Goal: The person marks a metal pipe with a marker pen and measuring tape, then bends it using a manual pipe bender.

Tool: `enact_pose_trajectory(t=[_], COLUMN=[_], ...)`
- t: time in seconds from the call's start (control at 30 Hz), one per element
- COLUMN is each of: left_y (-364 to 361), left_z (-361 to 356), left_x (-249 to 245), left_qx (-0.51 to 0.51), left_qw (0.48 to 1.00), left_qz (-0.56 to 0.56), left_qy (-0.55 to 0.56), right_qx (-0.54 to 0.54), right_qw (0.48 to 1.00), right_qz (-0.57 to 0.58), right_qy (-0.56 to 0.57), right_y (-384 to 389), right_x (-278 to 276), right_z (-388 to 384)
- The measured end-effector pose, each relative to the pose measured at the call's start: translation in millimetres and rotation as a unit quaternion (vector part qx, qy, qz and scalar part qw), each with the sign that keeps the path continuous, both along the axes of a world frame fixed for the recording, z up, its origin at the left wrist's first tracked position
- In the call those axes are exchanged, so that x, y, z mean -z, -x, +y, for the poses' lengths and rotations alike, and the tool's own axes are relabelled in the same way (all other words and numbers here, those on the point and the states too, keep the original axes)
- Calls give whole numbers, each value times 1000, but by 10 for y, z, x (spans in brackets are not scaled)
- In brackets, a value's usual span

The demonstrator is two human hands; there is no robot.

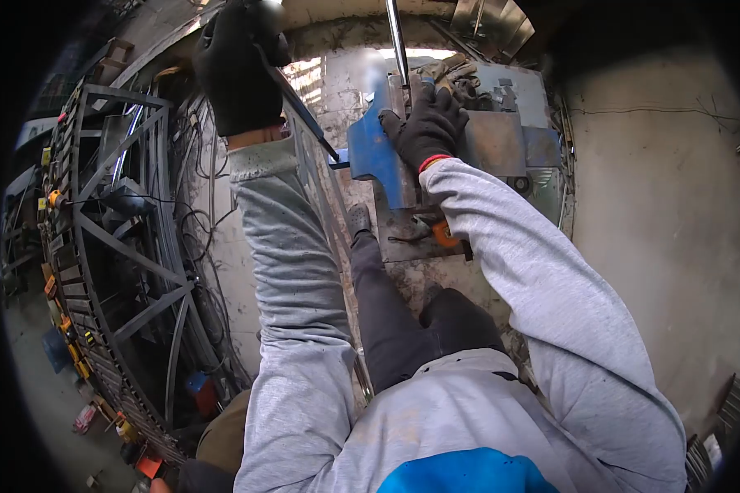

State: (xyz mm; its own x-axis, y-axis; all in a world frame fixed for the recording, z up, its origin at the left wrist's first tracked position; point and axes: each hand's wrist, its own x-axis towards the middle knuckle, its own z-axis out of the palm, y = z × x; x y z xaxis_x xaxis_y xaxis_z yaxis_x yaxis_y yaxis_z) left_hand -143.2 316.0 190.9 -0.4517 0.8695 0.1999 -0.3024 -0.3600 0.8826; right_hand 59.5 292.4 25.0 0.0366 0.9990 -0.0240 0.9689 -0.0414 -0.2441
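My left hand (242,70), in a black glove, is raised at the upper left and closed round the top of a long dark bar (308,119). The bar slants down to the side of a blue metal machine (380,156). On that machine's right side lies my right hand (429,127), also gloved in black, with fingers spread and the palm down over its metal edge. A shiny round rod (398,45) runs away from the machine, its near end close by my right fingers.
A rusty metal plate (495,144) and a heap of rags (460,80) sit right of the machine. An orange tool (444,234) lies below my right wrist. Steel frames (131,214) and long bars stand at the left. A person's dark-clad leg (214,476) shows bottom left.
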Motion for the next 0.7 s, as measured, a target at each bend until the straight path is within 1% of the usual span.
enact_pose_trajectory(t=[0.03,0.07,0.1,0.13,0.17,0.2,0.23,0.3,0.33,0.4,0.43,0.47,0.53,0.57,0.6,0.67,0.7], left_y=[71,171,245,134,-107,-253,-278,-326,-364,-423,-418,-383,-415,-476,-506,-493,-554], left_z=[-224,-468,-697,-920,-1227,-1482,-1787,-2357,-2563,-3037,-3156,-3089,-3101,-3028,-2997,-3025,-3074], left_x=[38,110,198,191,216,252,345,580,692,823,840,862,888,824,749,701,635], left_qx=[-9,82,169,162,52,-59,-64,-33,-14,11,14,1,-5,-59,-69,-77,-106], left_qw=[1000,994,978,977,991,990,990,995,995,997,997,987,998,993,974,977,977], left_qz=[-3,-18,-30,-28,11,49,45,48,48,56,70,147,3,90,204,190,183], left_qy=[-11,-65,-121,-134,-123,-115,-114,-87,-81,-45,-30,-58,-55,-56,-66,-61,-14], right_qx=[-1,-7,0,6,8,3,3,10,17,23,22,13,5,11,12,0,6], right_qw=[1000,1000,1000,1000,1000,1000,1000,999,999,997,998,999,1000,999,997,1000,1000], right_qz=[-4,-8,-7,-3,2,-3,2,5,0,-32,-14,-4,-5,12,18,29,19], right_qy=[5,-2,-5,-11,-20,-27,-4,40,32,-65,-50,-46,-25,-45,-75,-12,25], right_y=[11,4,0,28,22,34,59,16,-26,30,30,56,10,9,7,-32,-32], right_x=[4,8,11,13,64,44,29,-39,56,259,207,150,74,112,167,81,24], right_z=[-1,-40,-61,-26,-30,5,-14,-27,48,9,4,-21,-32,-28,-35,-9,-23])
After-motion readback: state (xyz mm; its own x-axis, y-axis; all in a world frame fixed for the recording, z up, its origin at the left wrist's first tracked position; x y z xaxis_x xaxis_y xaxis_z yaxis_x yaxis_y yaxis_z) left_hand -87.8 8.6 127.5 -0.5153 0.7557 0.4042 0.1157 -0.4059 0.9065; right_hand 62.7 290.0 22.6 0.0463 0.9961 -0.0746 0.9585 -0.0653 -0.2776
